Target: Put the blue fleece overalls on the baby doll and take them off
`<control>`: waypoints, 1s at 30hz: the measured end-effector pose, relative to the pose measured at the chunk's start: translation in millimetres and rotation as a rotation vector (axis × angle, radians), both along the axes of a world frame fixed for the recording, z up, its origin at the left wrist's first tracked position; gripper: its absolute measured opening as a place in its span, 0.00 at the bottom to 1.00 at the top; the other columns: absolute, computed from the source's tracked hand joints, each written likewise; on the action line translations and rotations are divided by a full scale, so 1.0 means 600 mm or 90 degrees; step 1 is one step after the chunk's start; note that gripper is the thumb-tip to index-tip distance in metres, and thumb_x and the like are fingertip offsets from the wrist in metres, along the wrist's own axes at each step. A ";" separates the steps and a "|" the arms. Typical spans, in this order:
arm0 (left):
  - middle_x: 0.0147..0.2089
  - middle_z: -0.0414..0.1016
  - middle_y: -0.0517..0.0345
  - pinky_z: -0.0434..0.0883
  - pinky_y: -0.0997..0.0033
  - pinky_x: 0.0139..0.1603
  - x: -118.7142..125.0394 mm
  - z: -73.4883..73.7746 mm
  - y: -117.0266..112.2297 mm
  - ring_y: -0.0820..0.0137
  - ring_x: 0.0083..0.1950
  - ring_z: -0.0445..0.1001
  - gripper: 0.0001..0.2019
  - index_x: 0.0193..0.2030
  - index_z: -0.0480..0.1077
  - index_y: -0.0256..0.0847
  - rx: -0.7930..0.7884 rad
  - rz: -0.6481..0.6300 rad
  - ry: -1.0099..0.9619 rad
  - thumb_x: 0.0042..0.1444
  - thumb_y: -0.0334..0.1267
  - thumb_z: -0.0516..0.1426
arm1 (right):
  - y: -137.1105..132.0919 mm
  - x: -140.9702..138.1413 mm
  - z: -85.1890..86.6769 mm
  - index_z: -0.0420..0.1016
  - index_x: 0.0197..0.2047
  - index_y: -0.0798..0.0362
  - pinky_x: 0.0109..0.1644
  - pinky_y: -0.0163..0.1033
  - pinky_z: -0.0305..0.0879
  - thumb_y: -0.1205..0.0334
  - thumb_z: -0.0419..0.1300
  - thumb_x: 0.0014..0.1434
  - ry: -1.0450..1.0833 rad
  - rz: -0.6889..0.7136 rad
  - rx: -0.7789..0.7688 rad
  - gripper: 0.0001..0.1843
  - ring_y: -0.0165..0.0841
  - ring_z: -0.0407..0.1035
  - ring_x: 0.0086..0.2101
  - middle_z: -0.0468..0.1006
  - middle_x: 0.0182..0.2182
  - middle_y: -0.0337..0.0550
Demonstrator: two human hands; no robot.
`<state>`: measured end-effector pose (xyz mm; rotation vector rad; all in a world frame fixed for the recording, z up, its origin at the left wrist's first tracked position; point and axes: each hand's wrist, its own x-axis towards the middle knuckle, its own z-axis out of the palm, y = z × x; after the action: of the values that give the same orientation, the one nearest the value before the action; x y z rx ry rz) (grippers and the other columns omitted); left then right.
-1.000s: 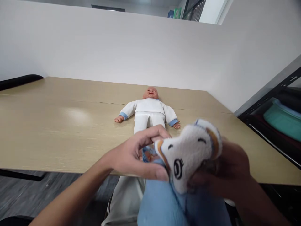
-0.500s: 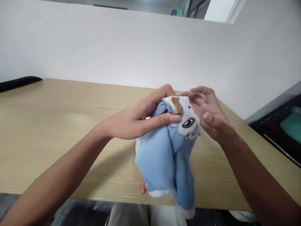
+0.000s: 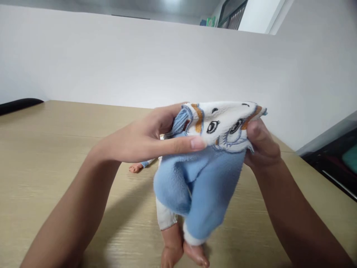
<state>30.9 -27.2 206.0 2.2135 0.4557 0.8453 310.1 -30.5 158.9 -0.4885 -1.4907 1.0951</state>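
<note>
Soft light-blue fleece trousers (image 3: 213, 182) are held up over the body of a baby doll (image 3: 171, 240) in white clothes with bare, shiny feet. Their white top panel bears two embroidered black eyes, small dark curved marks and orange-brown bands edged in blue; one white leg cuff shows near the doll's feet. The fingers of the left hand (image 3: 139, 141) and right hand (image 3: 263, 145) grip opposite ends of the panel. Under the doll is a pale wood-grain table (image 3: 69, 149); beyond it, a plain white wall (image 3: 167, 63).
</note>
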 end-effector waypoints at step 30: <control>0.40 0.79 0.59 0.74 0.72 0.42 -0.007 -0.028 0.059 0.67 0.40 0.77 0.08 0.48 0.78 0.44 -0.044 -0.037 0.053 0.65 0.41 0.69 | 0.034 0.082 -0.004 0.88 0.47 0.48 0.41 0.33 0.75 0.56 0.83 0.53 -0.321 0.097 0.001 0.19 0.34 0.80 0.38 0.86 0.40 0.40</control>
<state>26.5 8.0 189.0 2.1935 0.4506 0.6990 359.1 -9.9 156.2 -0.6950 -1.9941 1.1401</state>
